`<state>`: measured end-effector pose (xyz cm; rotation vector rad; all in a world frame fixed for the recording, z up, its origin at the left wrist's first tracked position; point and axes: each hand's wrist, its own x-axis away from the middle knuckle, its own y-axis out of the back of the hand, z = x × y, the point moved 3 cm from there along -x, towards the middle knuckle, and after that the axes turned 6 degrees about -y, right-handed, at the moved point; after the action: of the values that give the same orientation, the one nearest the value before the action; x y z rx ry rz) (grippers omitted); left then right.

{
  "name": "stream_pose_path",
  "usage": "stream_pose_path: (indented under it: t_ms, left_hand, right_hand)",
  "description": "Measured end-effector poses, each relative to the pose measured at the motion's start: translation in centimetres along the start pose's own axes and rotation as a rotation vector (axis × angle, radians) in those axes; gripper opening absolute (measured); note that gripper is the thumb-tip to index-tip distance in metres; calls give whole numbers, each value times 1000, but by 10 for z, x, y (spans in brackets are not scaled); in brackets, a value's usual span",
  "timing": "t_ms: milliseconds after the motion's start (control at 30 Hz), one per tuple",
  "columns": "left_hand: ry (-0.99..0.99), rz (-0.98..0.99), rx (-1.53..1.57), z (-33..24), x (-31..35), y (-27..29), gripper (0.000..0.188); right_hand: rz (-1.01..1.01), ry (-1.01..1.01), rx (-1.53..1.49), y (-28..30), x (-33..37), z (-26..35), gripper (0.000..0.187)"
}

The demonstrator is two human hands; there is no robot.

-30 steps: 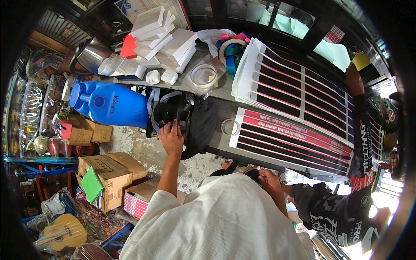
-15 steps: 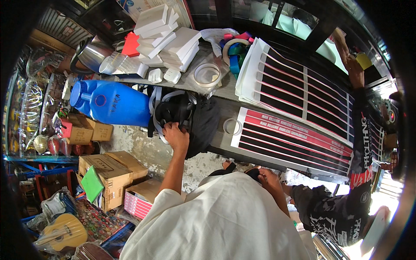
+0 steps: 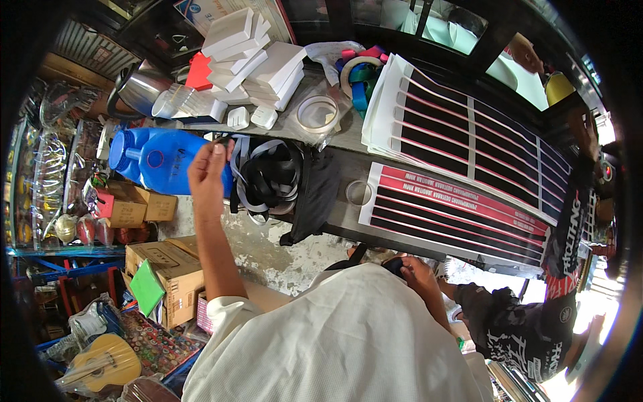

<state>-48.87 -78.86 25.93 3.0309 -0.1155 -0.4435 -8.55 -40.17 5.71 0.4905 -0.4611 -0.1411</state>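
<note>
My left hand is raised in front of the blue jerrycan, beside the left edge of an open black bag. Its thumb and fingers are pinched together; a small dark bit shows at the fingertips, too little to name. Coiled black and grey straps fill the bag's mouth. Down at my waist, my right hand is closed around a black item, partly hidden by the fingers and my white shirt.
Printed black-and-red sheets and a tape roll lie on the table. White boxes are stacked behind. Cardboard boxes and a small guitar stand at left. Another person in dark clothes is at right.
My left hand has come up out of the bag's mouth and moved left to the jerrycan, uncovering the coiled straps. The right hand stays at my waist. The other person's arm has shifted.
</note>
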Motion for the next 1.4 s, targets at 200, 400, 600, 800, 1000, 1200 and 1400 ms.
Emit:
stream_pose_path:
  t_ms: [200, 400, 600, 800, 1000, 1200, 1400]
  left_hand:
    - [-288, 30, 110, -112, -4, 3, 29]
    - [-429, 628, 577, -184, 32, 2, 29]
    - [-491, 1161, 282, -203, 84, -73, 25]
    - [-313, 1431, -104, -177, 127, -152, 21]
    - [-128, 1380, -115, -166, 127, -138, 24]
    - [-190, 1132, -381, -113, 108, -102, 32]
    - [15, 799, -586, -33, 72, -48, 30]
  right_hand:
    - [12, -2, -13, 0, -2, -1, 33]
    - [-41, -22, 26, 17, -5, 41, 31]
    - [-81, 307, -223, 82, 6, 161, 43]
    - [309, 681, -384, 73, 0, 247, 47]
    - [590, 610, -428, 71, 24, 256, 34]
    - [151, 598, -414, 109, 27, 239, 22]
    - [108, 598, -510, 117, 30, 223, 7]
